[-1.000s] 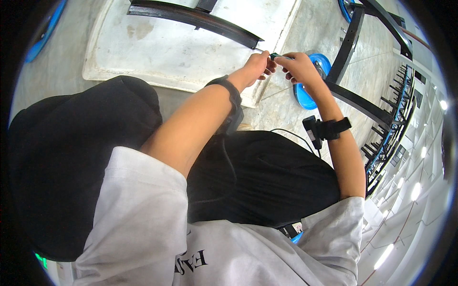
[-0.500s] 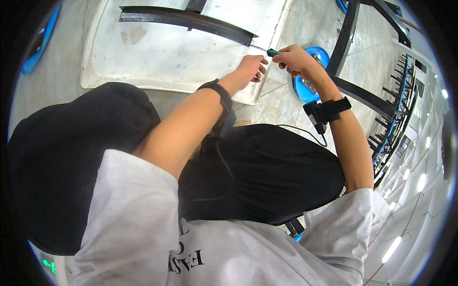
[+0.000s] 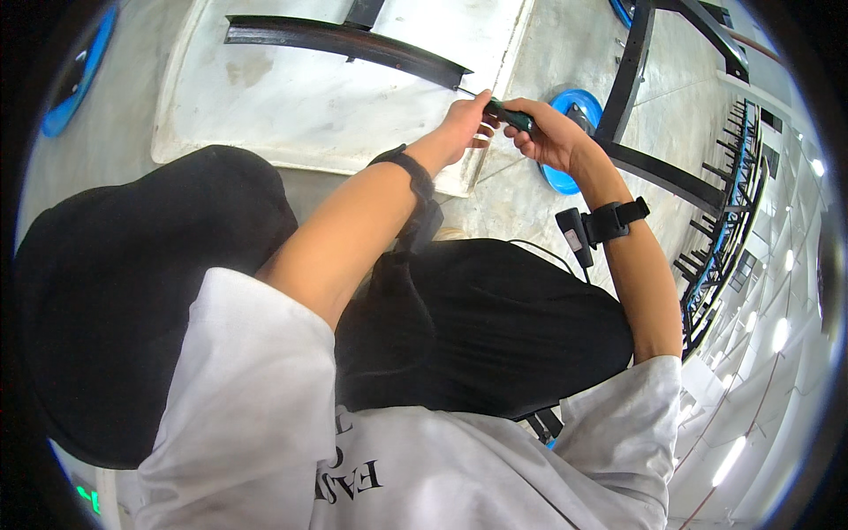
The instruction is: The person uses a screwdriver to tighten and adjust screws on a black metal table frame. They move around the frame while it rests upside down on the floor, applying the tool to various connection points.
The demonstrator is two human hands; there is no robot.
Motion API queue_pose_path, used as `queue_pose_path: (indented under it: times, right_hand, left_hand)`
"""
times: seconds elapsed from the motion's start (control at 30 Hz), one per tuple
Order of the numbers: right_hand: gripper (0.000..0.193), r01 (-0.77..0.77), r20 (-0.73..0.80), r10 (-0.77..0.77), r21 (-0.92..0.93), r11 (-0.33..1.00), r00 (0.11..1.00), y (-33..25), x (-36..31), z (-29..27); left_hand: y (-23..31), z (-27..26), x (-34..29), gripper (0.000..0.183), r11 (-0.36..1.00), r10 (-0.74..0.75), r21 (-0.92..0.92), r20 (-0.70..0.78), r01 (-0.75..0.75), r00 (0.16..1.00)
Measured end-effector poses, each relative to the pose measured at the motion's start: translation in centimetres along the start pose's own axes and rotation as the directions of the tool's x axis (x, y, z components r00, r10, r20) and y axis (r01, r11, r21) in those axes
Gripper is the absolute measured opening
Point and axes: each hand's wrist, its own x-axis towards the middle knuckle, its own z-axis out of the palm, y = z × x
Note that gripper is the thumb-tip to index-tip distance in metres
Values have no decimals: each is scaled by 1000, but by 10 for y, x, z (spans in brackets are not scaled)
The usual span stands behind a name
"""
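Underneath, pale board (image 3: pixel 309 110) on grey floor (image 3: pixel 676 106); right grip (image 3: pixel 558 140) snug round green-handled screwdriver (image 3: pixel 512 117), left grip (image 3: pixel 463 128) unclear.

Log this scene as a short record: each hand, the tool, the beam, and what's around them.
Right hand: gripping the green-handled tool
Left hand: at the tool's front; contact unclear
Green-handled tool: thin shaft pointing at the beam's right end
Black beam: over the white board
Around: blue round object partly behind the right hand; black frame at right
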Motion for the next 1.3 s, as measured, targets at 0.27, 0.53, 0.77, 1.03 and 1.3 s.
queue_pose_path:
  times: [0.27,0.53,0.77,1.03,1.3]
  right_hand:
    - [16,-129,131,131,-23,991,983,3,20,-5]
    - [17,-52,81,-629,-980,-190,773,12,-1,18]
    - [20,4,2,-4,14,1000,1000,6,-3,-2]
    - [28,99,-43,-132,-447,889,990,-2,10,-4]
    - [18,136,164,-713,-986,-97,682,4,5,6]
  left_hand:
    - [5,-1,-7,43,992,-16,122,4,15,1000]
    - [-1,-5,-2,39,991,-30,133,25,27,999]
    - [-1,-1,-3,37,995,23,100,-18,-21,1000]
    - [5,0,-3,37,994,34,106,-31,-31,999]
    - [7,-5,2,36,996,-4,89,32,1,999]
